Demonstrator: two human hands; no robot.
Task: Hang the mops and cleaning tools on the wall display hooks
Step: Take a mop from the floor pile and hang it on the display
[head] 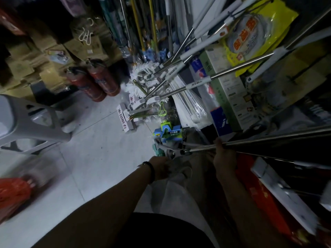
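My right hand [223,158] is closed around a steel mop pole [268,141] that runs off to the right edge. The pole's grey head joint [170,152] sits low near the floor. My left hand [161,167], with a dark band on the wrist, grips the white cloth of the mop head [180,171] just below that joint. Several other mops [179,72] with steel poles and white grips lean against the shelving ahead, their white fringed heads [138,83] resting on the floor.
Two red fire extinguishers [95,81] lie on the pale tiled floor [100,140]. Cardboard boxes [26,65] pile at the left. A grey plastic stool [28,120] stands at the left edge. A green box [227,83], a yellow package [250,33] and a red carton [265,199] crowd the right.
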